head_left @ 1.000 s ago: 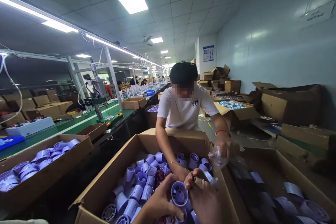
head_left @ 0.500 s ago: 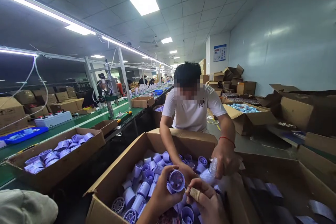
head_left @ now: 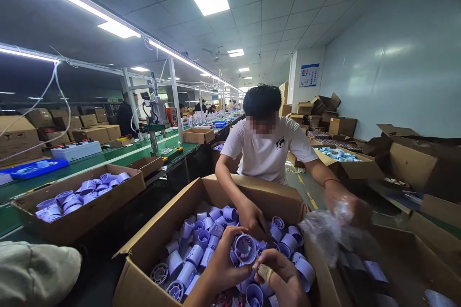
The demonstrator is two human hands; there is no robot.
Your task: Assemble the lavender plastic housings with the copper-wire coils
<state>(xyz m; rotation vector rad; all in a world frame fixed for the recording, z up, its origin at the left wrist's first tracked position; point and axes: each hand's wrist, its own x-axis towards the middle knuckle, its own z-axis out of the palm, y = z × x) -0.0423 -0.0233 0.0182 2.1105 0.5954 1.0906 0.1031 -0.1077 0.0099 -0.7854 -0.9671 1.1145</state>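
Note:
My left hand (head_left: 221,268) grips a pale purple cylindrical plastic part (head_left: 245,249) with a spoked round end facing me. My right hand (head_left: 281,278) touches the same part from the lower right; a strip of tan tape is wrapped round one finger. Both hands hover over a large open cardboard box (head_left: 158,244) filled with several matching purple parts (head_left: 196,254). Across the box sits a person in a white T-shirt (head_left: 268,151), one hand reaching into the box (head_left: 254,218), the other holding a clear plastic bag (head_left: 326,230) out to the right.
Another box of purple parts (head_left: 77,196) sits at left beside a green conveyor bench (head_left: 118,153) with a press machine (head_left: 156,115). More open cartons (head_left: 345,158) stand at the right along the wall. A dark carton (head_left: 396,259) adjoins the main box.
The person opposite has swung the hand with the plastic bag out to the right, away from the box. My hands still hold the purple part, slightly lower in view.

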